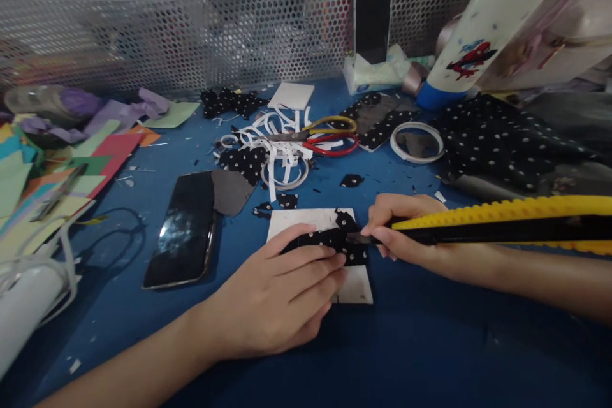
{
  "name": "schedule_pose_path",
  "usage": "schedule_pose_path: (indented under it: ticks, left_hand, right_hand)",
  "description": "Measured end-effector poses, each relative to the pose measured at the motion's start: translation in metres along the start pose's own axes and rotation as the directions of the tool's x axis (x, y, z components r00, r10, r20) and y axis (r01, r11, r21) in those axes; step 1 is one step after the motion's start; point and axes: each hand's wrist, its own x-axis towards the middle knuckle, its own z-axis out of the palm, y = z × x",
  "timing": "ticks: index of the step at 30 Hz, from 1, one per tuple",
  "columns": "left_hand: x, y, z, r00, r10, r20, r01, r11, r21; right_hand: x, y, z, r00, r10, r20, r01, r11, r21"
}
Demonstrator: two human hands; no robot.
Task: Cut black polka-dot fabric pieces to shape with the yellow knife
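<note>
A white card lies on the table in front of me, with a piece of black polka-dot fabric across its middle. My left hand rests on the fabric, its fingers stretched out flat and pressing it against the card. From the right, my right hand grips a yellow and black utility knife near its front end. The blade tip touches or hovers just over the fabric, beside my left fingertips. Part of the fabric and card is hidden under my left hand.
A phone lies left of the card. Beyond are white paper strips, scissors, a ring and fabric scraps. A bottle, more dotted fabric and a propped phone stand or lie behind. Coloured papers and cables are left.
</note>
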Motion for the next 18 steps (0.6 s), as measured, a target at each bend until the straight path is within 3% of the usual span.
schedule_pose_path:
  ticks: [13,15,18]
  left_hand:
    - [0.004,-0.001,-0.004,1.0,-0.023,-0.012,0.023,0.999,-0.037]
    - [0.002,-0.003,-0.007,0.997,-0.078,-0.026,0.075,0.991,-0.11]
    - [0.0,-0.008,-0.011,0.956,-0.281,-0.083,0.263,0.948,-0.177]
  right_hand:
    - [0.003,0.001,0.005,0.982,-0.19,0.017,0.19,0.982,0.02]
    - [0.002,0.002,0.003,0.987,-0.157,0.022,0.157,0.988,0.006]
    - [-0.001,0.006,0.0,0.993,-0.11,-0.04,0.112,0.992,0.057]
